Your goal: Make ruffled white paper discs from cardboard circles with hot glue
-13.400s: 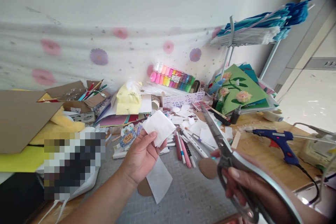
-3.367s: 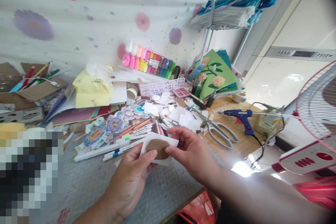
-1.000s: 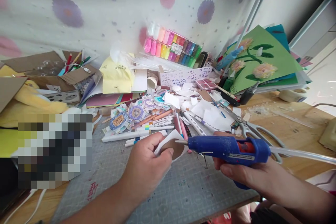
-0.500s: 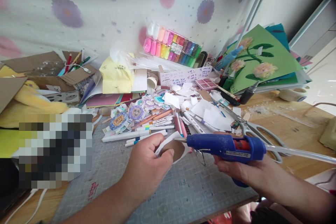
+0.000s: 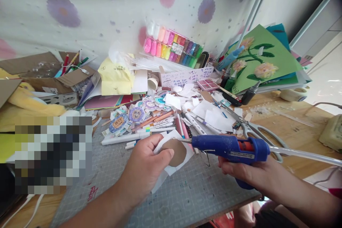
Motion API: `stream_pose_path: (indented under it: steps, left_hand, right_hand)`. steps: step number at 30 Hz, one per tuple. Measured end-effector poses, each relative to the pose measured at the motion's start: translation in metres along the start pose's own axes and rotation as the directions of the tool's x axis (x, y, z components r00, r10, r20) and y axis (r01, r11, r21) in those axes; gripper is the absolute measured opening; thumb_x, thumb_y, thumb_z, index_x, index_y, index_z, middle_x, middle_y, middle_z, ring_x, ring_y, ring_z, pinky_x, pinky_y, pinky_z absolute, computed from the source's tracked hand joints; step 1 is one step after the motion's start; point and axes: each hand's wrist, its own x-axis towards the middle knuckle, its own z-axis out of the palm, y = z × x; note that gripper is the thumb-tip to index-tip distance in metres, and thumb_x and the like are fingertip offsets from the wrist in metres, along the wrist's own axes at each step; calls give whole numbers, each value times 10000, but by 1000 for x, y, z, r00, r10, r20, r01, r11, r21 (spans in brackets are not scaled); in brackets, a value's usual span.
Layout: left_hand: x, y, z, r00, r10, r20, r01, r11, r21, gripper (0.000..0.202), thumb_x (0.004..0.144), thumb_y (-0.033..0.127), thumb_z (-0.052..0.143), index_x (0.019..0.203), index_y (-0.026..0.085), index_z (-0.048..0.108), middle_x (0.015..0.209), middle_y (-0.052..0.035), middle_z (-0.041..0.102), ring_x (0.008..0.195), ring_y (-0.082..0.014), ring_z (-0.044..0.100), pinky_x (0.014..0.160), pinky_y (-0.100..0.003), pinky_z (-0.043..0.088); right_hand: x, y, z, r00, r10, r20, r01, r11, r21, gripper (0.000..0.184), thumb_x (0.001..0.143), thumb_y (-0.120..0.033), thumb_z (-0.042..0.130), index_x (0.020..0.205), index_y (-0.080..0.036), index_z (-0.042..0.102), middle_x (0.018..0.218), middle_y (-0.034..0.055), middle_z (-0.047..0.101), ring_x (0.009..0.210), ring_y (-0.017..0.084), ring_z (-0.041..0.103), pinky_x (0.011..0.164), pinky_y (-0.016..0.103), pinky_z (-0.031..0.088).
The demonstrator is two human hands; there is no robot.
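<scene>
My left hand [image 5: 149,162] pinches a brown cardboard disc [image 5: 176,153] with white paper [image 5: 184,162] behind it, thumb on the cardboard face. The paper sticks out past the disc's edge all round. My right hand [image 5: 245,171] is wrapped round the handle of a blue hot glue gun [image 5: 227,148], which points left. Its metal nozzle is at the upper edge of the disc, on or just above the paper margin; I cannot tell if it touches. A clear glue stick [image 5: 304,154] juts from the gun's back end.
A grey cutting mat [image 5: 112,185] lies under my hands. Behind it are white markers [image 5: 128,138], paper scraps [image 5: 219,114] and patterned paper rounds [image 5: 119,124]. Grey-handled scissors [image 5: 256,131] lie behind the gun. A green card with flowers [image 5: 267,57] leans at the right, a cardboard box [image 5: 40,64] at the left.
My left hand has tilted the disc and paper so more of the cardboard face shows, and a paper flap hangs below. The gun stays almost in place, its nozzle at the disc's upper edge.
</scene>
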Motion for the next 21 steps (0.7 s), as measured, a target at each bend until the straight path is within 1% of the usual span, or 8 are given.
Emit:
stream_pose_path:
  steps: [2, 4, 8, 11, 14, 19, 21]
  left_hand:
    - [-1, 1, 3, 1000, -30, 0, 30, 995, -99, 105, 637, 220, 630, 576, 196, 548, 537, 43, 505, 520, -135, 466, 553, -264, 374]
    - [-1, 2, 5, 998, -55, 17, 57, 986, -154, 127, 629, 219, 638, 568, 195, 529, 531, 48, 492, 504, -126, 448, 551, -265, 372]
    - [0, 1, 4, 998, -57, 41, 64, 981, -182, 87, 643, 212, 649, 618, 182, 571, 573, 33, 537, 528, -126, 469, 554, -261, 381]
    - [2, -3, 0, 994, -58, 98, 78, 974, -211, 25, 699, 193, 627, 688, 177, 612, 632, 17, 582, 573, -129, 500, 561, -250, 386]
    - [3, -6, -3, 991, -47, 129, 76, 970, -230, 29, 744, 173, 607, 733, 179, 634, 678, 14, 595, 620, -127, 522, 606, -247, 407]
    - [3, -6, -4, 992, -60, 111, 90, 954, -285, 65, 744, 173, 627, 797, 179, 665, 714, 1, 635, 650, -138, 554, 619, -247, 422]
    - [4, -5, -3, 992, -73, 99, 100, 947, -306, 54, 744, 173, 633, 788, 176, 665, 706, 4, 640, 638, -130, 554, 613, -242, 416]
  right_hand:
    - [-1, -1, 0, 999, -31, 4, 31, 1000, 1, 268, 746, -499, 651, 852, -255, 621, 818, 13, 674, 798, 237, 642, 743, 356, 550]
    - [-1, -2, 0, 999, -43, -13, 43, 999, -4, 271, 749, -495, 653, 874, -259, 609, 833, 10, 659, 811, 226, 630, 758, 348, 537]
    - [0, -1, 1, 998, -37, -49, 36, 999, -19, 287, 747, -505, 651, 882, -256, 606, 839, 13, 645, 801, 225, 609, 776, 362, 518]
    - [1, -1, 1, 998, -47, -46, 47, 999, 3, 259, 751, -483, 654, 870, -259, 602, 824, 3, 640, 786, 216, 601, 779, 355, 513]
    - [2, -2, 0, 999, -40, -34, 41, 999, 18, 247, 734, -471, 669, 833, -256, 603, 799, 2, 635, 765, 218, 601, 776, 357, 518]
    - [2, -5, -2, 999, -24, -40, 24, 1000, 4, 253, 734, -469, 664, 826, -238, 622, 794, 33, 645, 789, 261, 617, 816, 411, 520]
    - [1, -6, -3, 999, -35, -35, 35, 999, -3, 247, 734, -465, 665, 813, -234, 627, 791, 38, 648, 796, 268, 620, 829, 423, 519]
